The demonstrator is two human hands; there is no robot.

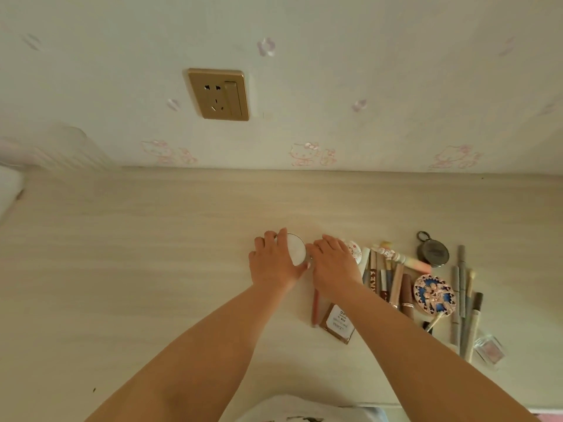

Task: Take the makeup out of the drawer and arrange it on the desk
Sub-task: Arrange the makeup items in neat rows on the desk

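A round white compact [297, 250] lies on the pale wooden desk [152, 254]. My left hand [272, 260] curls round its left rim, and my right hand [332, 263] touches its right edge with the fingers laid flat. To the right lies the makeup: a small round patterned compact [355, 249], several lip tubes and pencils [387, 281], a blue floral round compact [434, 294], a dark round compact [436, 252], grey pencils [461, 300], a brown square box [336, 327], a pink stick [315, 306] and a clear pot [490, 350]. The drawer is out of view.
The wall with cartoon-cat wallpaper and a gold power socket [217, 94] rises behind the desk. A white object [9, 190] sits at the far left edge. The desk's front edge runs near the bottom right.
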